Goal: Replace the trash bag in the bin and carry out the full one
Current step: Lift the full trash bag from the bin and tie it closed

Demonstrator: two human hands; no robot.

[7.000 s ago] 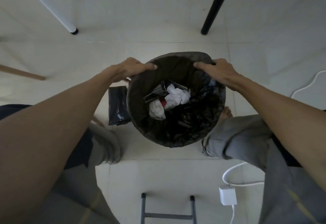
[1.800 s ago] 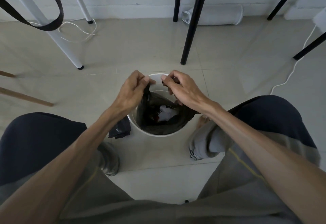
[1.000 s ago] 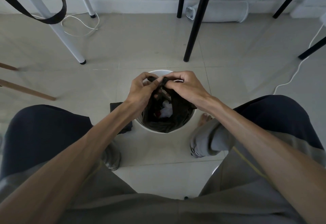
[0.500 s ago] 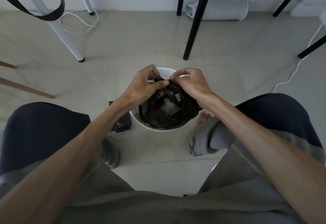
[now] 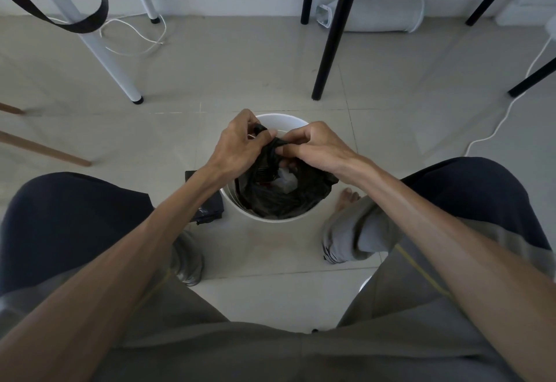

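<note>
At frame centre, on the pale tiled floor [image 5: 270, 74], the left hand [image 5: 237, 146] and right hand [image 5: 316, 148] pinch the gathered black trash bag [image 5: 279, 198] inside the white bin [image 5: 270, 216]; table legs [image 5: 334, 32] stand behind.

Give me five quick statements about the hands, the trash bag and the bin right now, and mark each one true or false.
1. Both hands pinch the gathered top of the black trash bag. True: the left hand and right hand each keep a grip on it.
2. The bag has been lifted clear of the white bin. False: its body sits inside the bin.
3. White crumpled trash shows through the bag's opening. True.
4. A folded black bag lies on the floor beside the bin, on the left. True.
5. The bin stands on a table. False: it stands on the tiled floor.
</note>
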